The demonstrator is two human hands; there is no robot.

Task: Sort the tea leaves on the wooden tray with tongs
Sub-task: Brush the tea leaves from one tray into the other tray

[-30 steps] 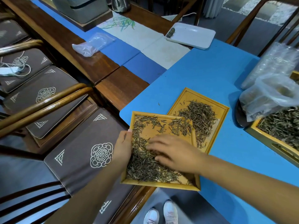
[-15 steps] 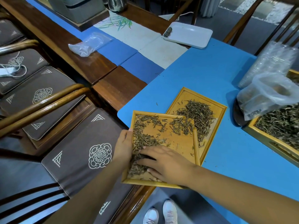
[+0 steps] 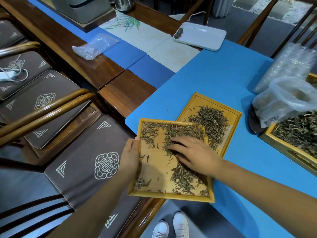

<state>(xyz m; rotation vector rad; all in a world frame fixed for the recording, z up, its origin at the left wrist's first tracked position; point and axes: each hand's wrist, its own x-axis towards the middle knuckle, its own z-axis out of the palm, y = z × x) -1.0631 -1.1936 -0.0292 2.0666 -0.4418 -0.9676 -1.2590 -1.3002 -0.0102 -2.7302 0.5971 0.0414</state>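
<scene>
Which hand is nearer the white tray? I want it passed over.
Right. The right hand lies on the leaves mid-tray, closer to the white tray; the left hand grips the wooden tray's left edge.

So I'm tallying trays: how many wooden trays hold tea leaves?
3: the near tray under both hands, a second tray behind it, partly covered, a third tray at right, cut off.

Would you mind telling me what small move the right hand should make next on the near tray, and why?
Probably sweep the right hand on toward the far rim of the near wooden tray. Its flat fingers rest on the tea leaves, a band still lies near the close rim, and the left hand steadies the tray's left edge.
</scene>
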